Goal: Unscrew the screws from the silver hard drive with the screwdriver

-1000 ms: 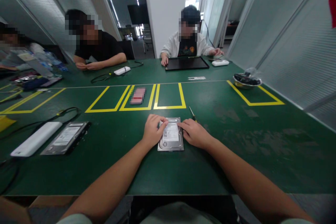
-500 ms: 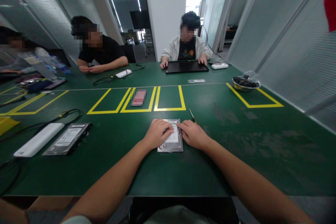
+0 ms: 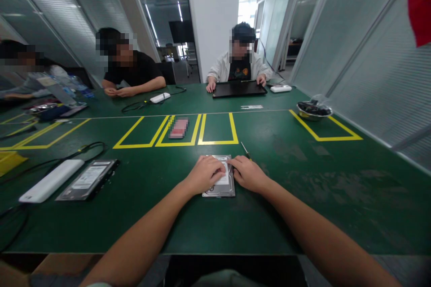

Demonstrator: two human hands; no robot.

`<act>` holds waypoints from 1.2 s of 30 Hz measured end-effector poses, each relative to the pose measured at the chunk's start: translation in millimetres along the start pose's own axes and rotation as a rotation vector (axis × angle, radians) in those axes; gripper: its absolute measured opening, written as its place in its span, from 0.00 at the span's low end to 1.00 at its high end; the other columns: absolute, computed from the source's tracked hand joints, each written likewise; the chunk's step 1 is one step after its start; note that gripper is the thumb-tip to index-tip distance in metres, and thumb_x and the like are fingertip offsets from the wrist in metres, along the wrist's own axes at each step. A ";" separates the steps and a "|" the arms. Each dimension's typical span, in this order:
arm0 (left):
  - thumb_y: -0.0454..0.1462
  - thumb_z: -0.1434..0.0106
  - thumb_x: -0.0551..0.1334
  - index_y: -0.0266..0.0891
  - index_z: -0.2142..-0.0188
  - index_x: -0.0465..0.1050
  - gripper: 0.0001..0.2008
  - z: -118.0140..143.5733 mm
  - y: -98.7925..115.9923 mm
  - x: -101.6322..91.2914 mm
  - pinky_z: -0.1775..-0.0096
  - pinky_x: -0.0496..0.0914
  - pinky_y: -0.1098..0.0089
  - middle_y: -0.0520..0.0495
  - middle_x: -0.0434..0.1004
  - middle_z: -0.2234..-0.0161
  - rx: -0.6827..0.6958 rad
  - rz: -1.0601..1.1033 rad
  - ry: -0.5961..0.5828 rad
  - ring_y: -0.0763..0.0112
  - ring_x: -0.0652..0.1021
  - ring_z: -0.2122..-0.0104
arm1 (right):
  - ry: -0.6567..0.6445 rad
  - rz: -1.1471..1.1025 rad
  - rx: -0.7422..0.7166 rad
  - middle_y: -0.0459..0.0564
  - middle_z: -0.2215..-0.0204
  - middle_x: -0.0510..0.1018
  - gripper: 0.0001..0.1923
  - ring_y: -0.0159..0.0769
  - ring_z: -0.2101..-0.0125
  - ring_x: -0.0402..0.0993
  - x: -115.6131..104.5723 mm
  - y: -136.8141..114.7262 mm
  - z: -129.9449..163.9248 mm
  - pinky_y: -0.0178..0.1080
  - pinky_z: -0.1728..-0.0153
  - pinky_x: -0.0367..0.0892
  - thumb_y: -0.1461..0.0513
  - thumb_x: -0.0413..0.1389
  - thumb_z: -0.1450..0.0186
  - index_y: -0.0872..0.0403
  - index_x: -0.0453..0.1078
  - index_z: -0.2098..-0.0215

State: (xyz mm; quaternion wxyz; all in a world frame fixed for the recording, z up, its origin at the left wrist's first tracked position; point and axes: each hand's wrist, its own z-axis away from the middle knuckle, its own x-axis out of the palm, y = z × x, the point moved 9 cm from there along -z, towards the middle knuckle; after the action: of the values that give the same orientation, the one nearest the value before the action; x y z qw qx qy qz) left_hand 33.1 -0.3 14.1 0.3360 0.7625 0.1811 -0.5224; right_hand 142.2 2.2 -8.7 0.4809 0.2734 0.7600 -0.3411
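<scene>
Both the left hand (image 3: 205, 175) and right hand (image 3: 248, 173) press flat, unclenched, on the rectangular metal hard drive (image 3: 220, 184), the left now covering more of its white label than before.

Green work table with marked yellow boxes

A second hard drive (image 3: 88, 179) and white power bank (image 3: 51, 180) lie near left; a metal bowl (image 3: 314, 110) sits far right; a small screwdriver (image 3: 245, 150) lies mid-table; a black tray (image 3: 239, 89) lies at the far side.
</scene>
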 end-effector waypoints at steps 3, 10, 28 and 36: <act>0.39 0.33 0.60 0.41 0.63 0.72 0.05 -1.2 1.5 2.2 0.56 0.59 0.63 0.49 0.77 0.63 0.014 0.022 -0.019 0.62 0.73 0.59 | 0.004 -0.004 0.011 0.54 0.59 0.74 0.15 0.41 0.57 0.68 0.2 0.7 0.8 0.41 0.55 0.65 0.69 0.49 0.35 0.55 0.69 0.51; 0.37 0.33 0.59 0.39 0.64 0.71 0.04 -9.1 4.3 6.5 0.56 0.62 0.66 0.49 0.76 0.65 0.056 0.104 -0.064 0.65 0.73 0.62 | 0.007 -0.045 0.008 0.54 0.60 0.73 0.15 0.40 0.57 0.68 1.5 0.6 1.0 0.41 0.54 0.65 0.69 0.50 0.35 0.55 0.69 0.51; 0.33 0.35 0.60 0.39 0.65 0.73 0.03 -34.2 14.0 16.9 0.56 0.63 0.67 0.49 0.77 0.65 0.102 0.122 -0.153 0.66 0.73 0.61 | 0.008 -0.076 -0.043 0.52 0.64 0.71 0.11 0.37 0.61 0.69 -7.1 7.4 1.0 0.38 0.55 0.66 0.72 0.48 0.34 0.57 0.70 0.59; 0.32 0.38 0.61 0.39 0.66 0.75 0.04 -41.2 16.0 17.8 0.57 0.64 0.68 0.50 0.79 0.65 0.070 0.119 -0.178 0.66 0.74 0.62 | 0.011 -0.051 -0.036 0.53 0.63 0.72 0.09 0.37 0.61 0.69 -11.8 8.0 2.2 0.39 0.56 0.66 0.70 0.49 0.34 0.56 0.71 0.61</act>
State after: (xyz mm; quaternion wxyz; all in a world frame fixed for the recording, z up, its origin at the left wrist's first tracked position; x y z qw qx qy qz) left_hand 77.9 16.0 12.4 0.3542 0.7338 0.0867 -0.5732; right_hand 153.9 4.4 -0.5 0.4726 0.2471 0.7754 -0.3381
